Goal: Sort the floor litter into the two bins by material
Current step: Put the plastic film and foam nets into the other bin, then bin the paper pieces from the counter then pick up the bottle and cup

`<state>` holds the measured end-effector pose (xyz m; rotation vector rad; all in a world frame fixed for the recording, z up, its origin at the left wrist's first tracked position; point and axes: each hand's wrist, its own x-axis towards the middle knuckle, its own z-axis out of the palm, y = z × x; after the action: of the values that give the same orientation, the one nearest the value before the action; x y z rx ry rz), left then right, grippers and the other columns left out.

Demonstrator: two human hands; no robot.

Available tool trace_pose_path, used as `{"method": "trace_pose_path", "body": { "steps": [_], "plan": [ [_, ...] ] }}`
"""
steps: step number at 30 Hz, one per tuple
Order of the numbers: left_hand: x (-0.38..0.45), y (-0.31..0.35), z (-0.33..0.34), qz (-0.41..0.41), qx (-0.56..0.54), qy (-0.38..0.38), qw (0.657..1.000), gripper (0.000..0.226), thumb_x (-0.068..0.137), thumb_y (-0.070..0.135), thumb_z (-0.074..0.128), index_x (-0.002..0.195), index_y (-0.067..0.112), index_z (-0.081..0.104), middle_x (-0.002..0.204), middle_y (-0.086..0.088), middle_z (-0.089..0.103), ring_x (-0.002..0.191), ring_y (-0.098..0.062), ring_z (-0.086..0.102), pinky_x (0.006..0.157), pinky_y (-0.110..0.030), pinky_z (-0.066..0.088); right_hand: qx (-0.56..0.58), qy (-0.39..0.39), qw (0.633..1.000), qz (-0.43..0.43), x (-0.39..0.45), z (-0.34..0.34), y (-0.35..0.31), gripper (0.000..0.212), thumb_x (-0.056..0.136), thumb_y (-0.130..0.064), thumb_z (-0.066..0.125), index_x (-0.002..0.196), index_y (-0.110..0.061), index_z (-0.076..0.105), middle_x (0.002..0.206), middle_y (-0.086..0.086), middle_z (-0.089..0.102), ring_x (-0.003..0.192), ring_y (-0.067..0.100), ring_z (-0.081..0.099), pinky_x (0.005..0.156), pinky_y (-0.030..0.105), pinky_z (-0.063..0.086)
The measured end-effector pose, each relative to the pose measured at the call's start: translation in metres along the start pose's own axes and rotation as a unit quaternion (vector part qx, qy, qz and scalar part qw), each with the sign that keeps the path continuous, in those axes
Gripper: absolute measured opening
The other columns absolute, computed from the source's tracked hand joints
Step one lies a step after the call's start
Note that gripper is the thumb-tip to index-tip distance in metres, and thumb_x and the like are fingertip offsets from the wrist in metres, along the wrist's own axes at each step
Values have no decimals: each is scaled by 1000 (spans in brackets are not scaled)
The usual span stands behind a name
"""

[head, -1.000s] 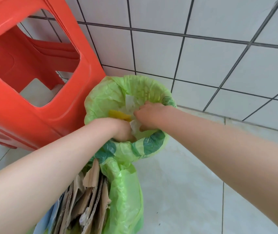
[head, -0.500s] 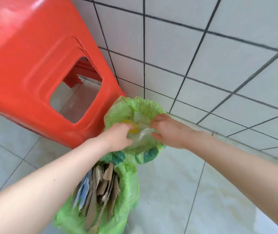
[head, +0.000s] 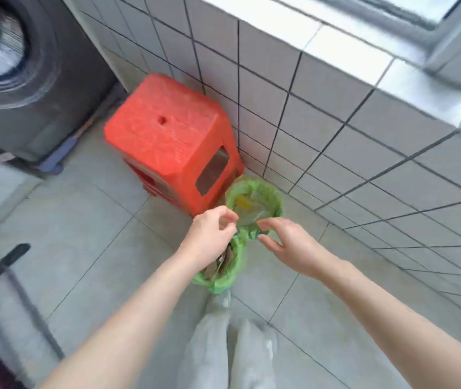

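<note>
Both hands above the 2 green-lined bins, holding nothing: left hand (head: 212,231) loosely curled, right hand (head: 285,242) spread, relaxed. Far bin (head: 275,199), at 1 o'clock from the near bin (head: 223,282), holds plastic scraps; near bin holds cardboard. Risk: loose liners snag fingers, tipping a bin against the red stool (head: 170,147).

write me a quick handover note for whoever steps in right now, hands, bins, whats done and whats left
Left hand: above the bins, fingers loosely curled, holding nothing.
Right hand: open, empty, beside the far bin's rim.
Far bin, green-lined, next to the red stool by the tiled wall: holds clear plastic and a yellow piece.
Near bin, green-lined, touching the far one: holds cardboard scraps.
Done: both bins have sorted material in them.
Left: no loose litter shows on the floor in view; check outside the frame.
</note>
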<state>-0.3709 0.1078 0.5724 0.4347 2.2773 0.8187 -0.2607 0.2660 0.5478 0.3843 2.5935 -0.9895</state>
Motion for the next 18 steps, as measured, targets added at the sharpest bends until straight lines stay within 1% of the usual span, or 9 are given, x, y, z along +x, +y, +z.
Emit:
{"method": "trace_pose_path", "body": {
  "steps": [3, 6, 9, 11, 13, 15, 18],
  "plan": [
    [-61, 24, -31, -17, -12, 29, 999, 14, 85, 19, 58, 92, 27, 67, 88, 14, 70, 84, -3, 63, 77, -16, 45, 21, 25, 999, -13, -36, -35, -50, 38, 95, -34, 50, 128, -15, 51, 122, -1, 60, 118, 15, 52, 99, 22, 37],
    [-116, 40, -54, -13, -21, 78, 997, 17, 84, 14, 57, 93, 25, 66, 88, 14, 67, 81, -3, 62, 77, -18, 47, 13, 40, 999, -27, -67, -62, -90, 39, 96, -35, 47, 130, -17, 49, 122, -4, 58, 119, 14, 49, 99, 23, 36],
    [-170, 50, -72, -33, -43, 134, 989, 15, 86, 14, 57, 95, 23, 66, 88, 12, 67, 80, -2, 59, 67, -6, 39, 23, 50, 998, -30, -99, -81, -126, 40, 96, -36, 47, 130, -16, 49, 121, -5, 59, 117, 13, 51, 97, 21, 37],
    [-204, 55, -81, -51, -62, 178, 981, 12, 87, 16, 58, 93, 24, 65, 86, 11, 67, 80, -1, 59, 64, -4, 37, 42, 49, 997, -32, -120, -90, -150, 39, 95, -36, 48, 130, -17, 50, 121, -6, 59, 116, 9, 52, 97, 19, 37],
    [-236, 57, -89, -66, -77, 212, 972, 12, 88, 16, 59, 93, 25, 65, 86, 11, 68, 80, -3, 60, 67, -9, 42, 60, 44, 996, -44, -139, -96, -174, 36, 95, -34, 49, 128, -19, 51, 120, -8, 59, 115, 7, 53, 98, 23, 41],
    [-264, 56, -97, -86, -94, 239, 963, 12, 88, 16, 59, 94, 24, 65, 86, 10, 69, 82, -6, 62, 73, -20, 48, 72, 33, 995, -63, -154, -98, -198, 32, 95, -32, 50, 125, -20, 52, 120, -10, 59, 113, 5, 53, 99, 26, 43],
    [-296, 44, -107, -111, -116, 270, 949, 12, 87, 13, 60, 92, 23, 66, 83, 8, 70, 80, -10, 64, 76, -30, 53, 79, 7, 993, -90, -167, -95, -228, 30, 95, -29, 51, 124, -23, 53, 117, -12, 59, 110, 1, 53, 97, 24, 43]
  ]
}}
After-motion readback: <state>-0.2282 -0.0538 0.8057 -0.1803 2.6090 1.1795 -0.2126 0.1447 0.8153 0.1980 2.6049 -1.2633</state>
